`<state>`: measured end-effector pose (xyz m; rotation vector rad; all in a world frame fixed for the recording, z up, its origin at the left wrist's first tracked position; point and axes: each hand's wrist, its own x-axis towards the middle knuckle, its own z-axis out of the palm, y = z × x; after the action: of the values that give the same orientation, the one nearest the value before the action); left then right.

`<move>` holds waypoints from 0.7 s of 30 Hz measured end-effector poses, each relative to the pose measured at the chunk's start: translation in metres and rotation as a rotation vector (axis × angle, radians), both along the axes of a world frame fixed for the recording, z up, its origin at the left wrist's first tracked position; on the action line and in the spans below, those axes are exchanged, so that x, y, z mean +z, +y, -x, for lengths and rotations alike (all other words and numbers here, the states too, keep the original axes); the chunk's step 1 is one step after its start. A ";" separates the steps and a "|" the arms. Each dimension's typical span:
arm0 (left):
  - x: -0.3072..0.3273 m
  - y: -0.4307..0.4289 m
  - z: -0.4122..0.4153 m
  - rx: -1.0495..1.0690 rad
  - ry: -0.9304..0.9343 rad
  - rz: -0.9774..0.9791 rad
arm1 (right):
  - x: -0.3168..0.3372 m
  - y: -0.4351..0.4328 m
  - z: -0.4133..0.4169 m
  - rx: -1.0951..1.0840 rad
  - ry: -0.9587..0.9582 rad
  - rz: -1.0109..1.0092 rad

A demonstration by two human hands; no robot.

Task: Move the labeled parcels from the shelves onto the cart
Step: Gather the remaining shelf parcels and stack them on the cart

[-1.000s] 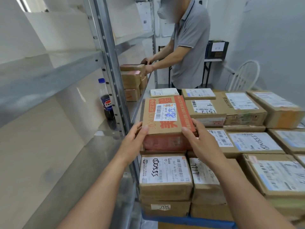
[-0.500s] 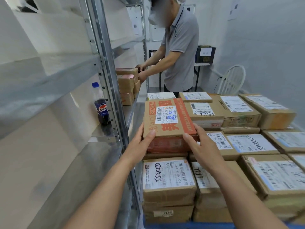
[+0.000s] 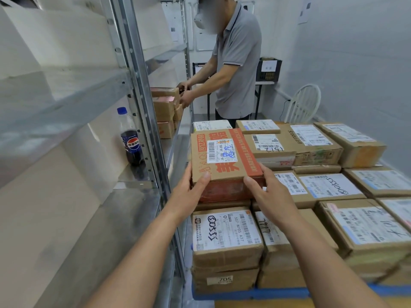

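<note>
A brown and orange parcel [image 3: 224, 161] with a white label sits on top of the stacked parcels at the cart's near left. My left hand [image 3: 191, 192] grips its near left corner, thumb on the top face. My right hand [image 3: 266, 192] grips its near right corner. Below it lies a labeled box [image 3: 226, 232] marked in black pen. The cart's blue edge [image 3: 255, 293] shows under the stack. On the metal shelf [image 3: 142, 210] to the left, a few brown parcels [image 3: 164, 107] are stacked farther back.
A cola bottle [image 3: 131, 138] stands on the shelf behind the steel upright [image 3: 142, 103]. A person in a grey shirt [image 3: 235, 61] handles the far shelf parcels. Several labeled boxes [image 3: 329, 185] cover the cart. A white chair [image 3: 304, 105] stands by the right wall.
The view has tilted and moved slightly. Both hands stay on the orange parcel, which has settled a little lower on the stack.
</note>
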<state>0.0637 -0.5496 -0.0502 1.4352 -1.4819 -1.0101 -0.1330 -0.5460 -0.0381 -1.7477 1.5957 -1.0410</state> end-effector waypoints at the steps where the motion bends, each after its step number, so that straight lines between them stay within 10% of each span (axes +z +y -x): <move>1: 0.001 0.002 0.002 0.007 -0.011 0.002 | 0.001 0.001 0.000 -0.002 0.009 0.004; 21: 0.000 0.141 0.063 0.480 -0.370 0.219 | -0.017 0.075 0.022 0.086 0.354 0.607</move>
<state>0.0011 -0.4088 -0.0501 1.7605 -1.3463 -0.2905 -0.1551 -0.4706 -0.0552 -2.4971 1.4715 -1.3233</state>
